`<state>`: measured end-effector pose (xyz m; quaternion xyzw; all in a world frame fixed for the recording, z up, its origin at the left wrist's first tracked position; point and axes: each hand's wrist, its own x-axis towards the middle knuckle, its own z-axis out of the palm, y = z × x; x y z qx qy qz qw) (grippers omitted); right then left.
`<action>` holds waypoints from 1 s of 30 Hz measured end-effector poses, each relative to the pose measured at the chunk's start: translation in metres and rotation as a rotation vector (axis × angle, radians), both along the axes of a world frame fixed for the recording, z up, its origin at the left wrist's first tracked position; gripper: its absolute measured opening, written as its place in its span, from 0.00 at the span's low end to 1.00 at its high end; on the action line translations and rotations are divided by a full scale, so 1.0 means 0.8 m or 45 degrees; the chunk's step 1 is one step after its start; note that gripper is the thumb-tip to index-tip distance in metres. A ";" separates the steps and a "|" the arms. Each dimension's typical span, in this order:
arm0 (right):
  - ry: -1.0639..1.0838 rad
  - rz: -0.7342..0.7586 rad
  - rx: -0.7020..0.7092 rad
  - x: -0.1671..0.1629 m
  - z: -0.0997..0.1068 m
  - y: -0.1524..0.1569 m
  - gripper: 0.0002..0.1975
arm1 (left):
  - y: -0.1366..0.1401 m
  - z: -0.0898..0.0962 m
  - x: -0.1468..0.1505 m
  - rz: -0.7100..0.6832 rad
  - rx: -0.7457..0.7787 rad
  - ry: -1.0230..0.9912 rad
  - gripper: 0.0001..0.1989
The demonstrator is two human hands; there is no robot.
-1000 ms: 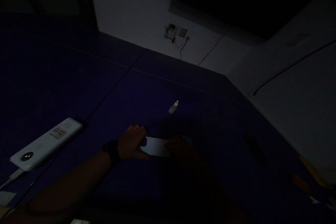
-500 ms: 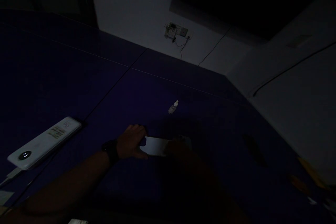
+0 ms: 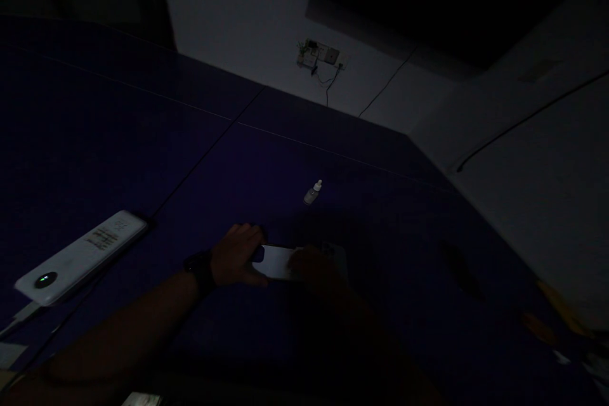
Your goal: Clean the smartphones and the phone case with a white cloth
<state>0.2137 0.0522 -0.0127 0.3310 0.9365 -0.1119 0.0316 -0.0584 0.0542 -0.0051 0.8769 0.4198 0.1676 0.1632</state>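
1. Near left, a white cable [image 3: 26,312] runs to the white power bank [image 3: 80,257], near the left forearm [image 3: 137,314]; a careless sweep of that arm might snag it.
2. The left hand [image 3: 234,257], wearing a dark watch [image 3: 202,273], brackets the left end of the pale panel [image 3: 275,263] between thumb, on the near side, and fingers, on the far side. Should that hold slacken, the panel could skid across the purple surface [image 3: 247,168] under sideways pressure.
3. The right hand [image 3: 311,266] is bunched over the panel's right part, fingertips low on its face; I cannot tell whether they pinch anything. In such dim light, misplaced pressure could smear or scratch the face.
4. The panel lies flat between the hands, smooth, whitish and oblong, with a dark rounded notch at its left end and a thin dark line along the far edge.
5. Just right of the right hand, a greyish phone-like object [image 3: 339,259] shows dimly.
6. Farther out, well apart from both hands, is a dropper bottle [image 3: 311,194] with a white top.
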 end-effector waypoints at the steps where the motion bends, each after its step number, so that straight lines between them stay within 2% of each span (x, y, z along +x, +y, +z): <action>1: 0.007 0.016 -0.014 -0.002 0.001 -0.001 0.14 | 0.000 -0.001 0.000 0.001 0.003 -0.001 0.35; 6: 0.009 0.024 -0.049 0.005 0.007 0.001 0.11 | 0.000 -0.005 -0.001 -0.010 0.023 -0.012 0.34; 13: 0.068 0.003 -0.074 0.000 0.005 -0.004 0.13 | -0.002 -0.002 0.000 0.004 0.033 -0.016 0.36; 19: 0.171 -0.025 -0.091 0.024 0.009 -0.008 0.16 | -0.004 -0.001 -0.006 -0.027 0.013 0.020 0.41; 23: 0.294 -0.003 -0.122 0.037 0.001 -0.015 0.20 | -0.001 0.000 -0.022 -0.150 -0.073 0.000 0.47; 30: 0.294 0.155 -0.174 0.062 -0.017 -0.012 0.24 | -0.002 -0.005 -0.041 -0.128 -0.095 -0.028 0.45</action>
